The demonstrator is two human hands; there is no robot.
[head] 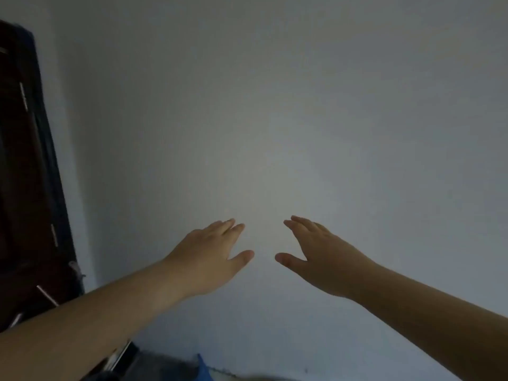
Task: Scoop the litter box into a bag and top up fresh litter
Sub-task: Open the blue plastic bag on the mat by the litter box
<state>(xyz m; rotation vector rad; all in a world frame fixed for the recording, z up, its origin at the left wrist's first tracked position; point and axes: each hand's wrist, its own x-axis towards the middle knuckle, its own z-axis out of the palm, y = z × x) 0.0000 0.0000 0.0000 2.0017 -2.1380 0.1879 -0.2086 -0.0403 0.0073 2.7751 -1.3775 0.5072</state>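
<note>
My left hand (213, 253) and my right hand (320, 253) are both stretched out in front of me, palms down, fingers straight and thumbs spread toward each other. Neither hand holds or touches anything. Behind them is a plain white wall (275, 119). No litter box, scoop or litter is in view. A small blue edge (203, 367) shows at the very bottom of the view; I cannot tell what it is.
A dark door or frame (27, 188) with metal fittings runs down the left side. A strip of dark floor (162, 365) shows at the bottom, below the wall.
</note>
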